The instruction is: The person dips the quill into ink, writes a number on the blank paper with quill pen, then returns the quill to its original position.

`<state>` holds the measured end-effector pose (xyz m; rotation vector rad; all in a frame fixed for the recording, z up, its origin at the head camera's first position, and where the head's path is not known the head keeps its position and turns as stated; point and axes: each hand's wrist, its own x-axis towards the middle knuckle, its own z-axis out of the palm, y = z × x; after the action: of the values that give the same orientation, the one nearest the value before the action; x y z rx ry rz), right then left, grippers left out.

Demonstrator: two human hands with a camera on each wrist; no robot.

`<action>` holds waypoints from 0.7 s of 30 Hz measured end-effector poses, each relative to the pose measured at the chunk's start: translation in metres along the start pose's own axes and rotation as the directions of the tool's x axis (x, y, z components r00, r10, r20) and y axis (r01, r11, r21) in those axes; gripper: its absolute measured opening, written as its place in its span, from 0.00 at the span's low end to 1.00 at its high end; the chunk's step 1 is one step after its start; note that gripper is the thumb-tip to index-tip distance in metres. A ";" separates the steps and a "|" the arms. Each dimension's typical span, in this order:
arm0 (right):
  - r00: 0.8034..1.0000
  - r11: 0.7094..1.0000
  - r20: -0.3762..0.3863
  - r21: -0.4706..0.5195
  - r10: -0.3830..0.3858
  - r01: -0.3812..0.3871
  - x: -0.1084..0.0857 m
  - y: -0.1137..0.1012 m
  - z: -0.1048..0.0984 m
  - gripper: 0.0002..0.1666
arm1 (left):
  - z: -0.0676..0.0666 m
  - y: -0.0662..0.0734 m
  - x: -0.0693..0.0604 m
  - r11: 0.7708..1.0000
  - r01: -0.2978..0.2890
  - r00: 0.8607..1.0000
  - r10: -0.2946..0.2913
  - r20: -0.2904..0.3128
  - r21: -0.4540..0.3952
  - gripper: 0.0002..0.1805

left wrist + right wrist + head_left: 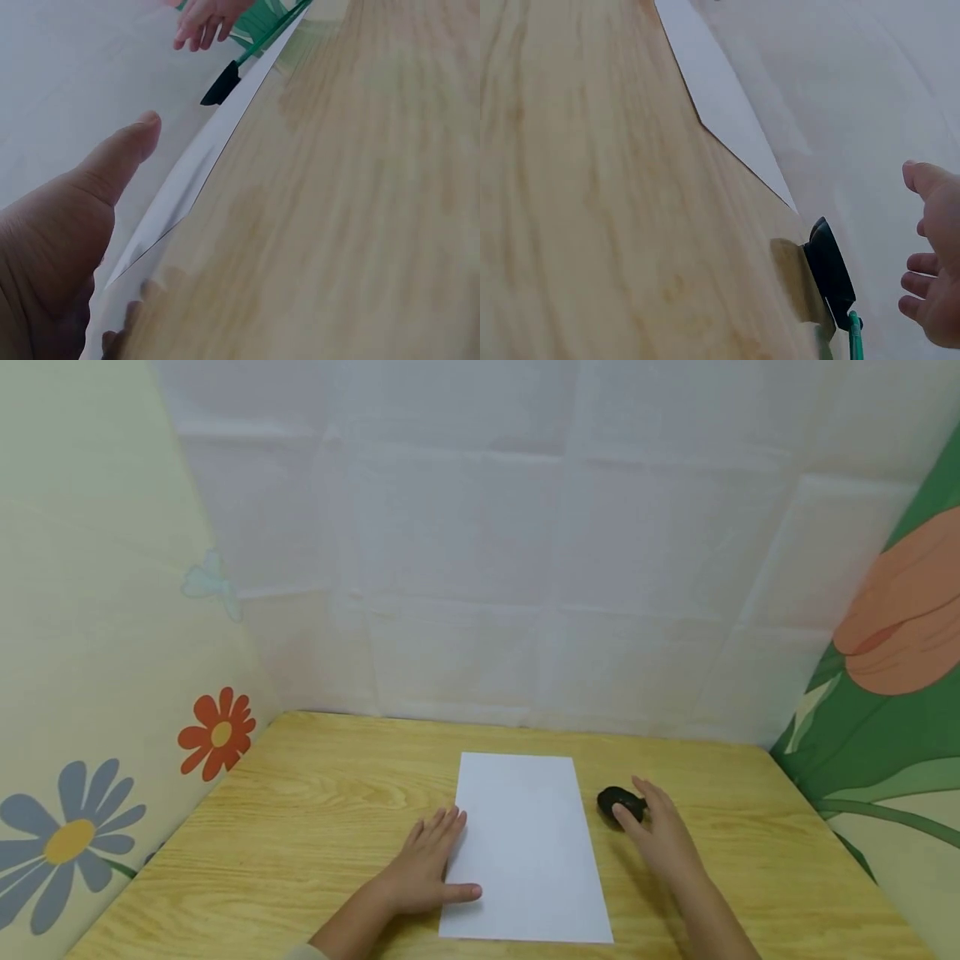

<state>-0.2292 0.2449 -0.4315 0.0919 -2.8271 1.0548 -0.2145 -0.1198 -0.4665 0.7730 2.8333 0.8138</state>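
A white sheet of paper (528,852) (724,97) lies on the wooden table. My left hand (420,877) (64,232) is at its left edge, fingers straight, the thumb reaching over the sheet; whether it touches the paper is unclear. Right of the sheet is a black oval-headed object (619,805) (222,84) (829,266) with a thin green handle (856,341). My right hand (663,839) (941,259) hovers beside it, thumb and fingers apart, gripping nothing. In the head view this hand hides most of the handle.
The wooden table top (337,777) extends around the sheet on both sides. A creased white cloth (465,568) hangs behind the table. Flower-patterned cloths stand at the left (112,652) and right (900,735) sides.
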 end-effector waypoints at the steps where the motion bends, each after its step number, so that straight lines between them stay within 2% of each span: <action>1: 1.000 1.000 -0.001 0.006 0.004 -0.004 -0.001 0.001 0.000 0.43 | 0.000 0.000 -0.001 1.000 -0.006 1.000 0.006 0.007 0.003 0.59; 7: 0.999 0.999 0.012 0.014 0.043 -0.043 -0.004 0.008 -0.006 0.44 | 0.000 0.001 -0.005 0.999 -0.027 0.999 0.026 0.040 0.045 0.59; 17: 0.990 0.989 0.032 0.043 0.139 -0.141 -0.004 0.023 -0.013 0.41 | -0.001 0.001 -0.005 0.997 -0.025 0.997 0.019 0.078 0.069 0.60; 21: 0.989 0.988 0.030 0.037 0.148 -0.149 -0.003 0.030 -0.014 0.40 | -0.001 0.002 -0.006 0.997 -0.027 0.996 0.021 0.090 0.076 0.61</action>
<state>-0.2277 0.2766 -0.4405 -0.1037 -2.8757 1.1471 -0.2091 -0.1220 -0.4650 0.8331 2.7959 0.6586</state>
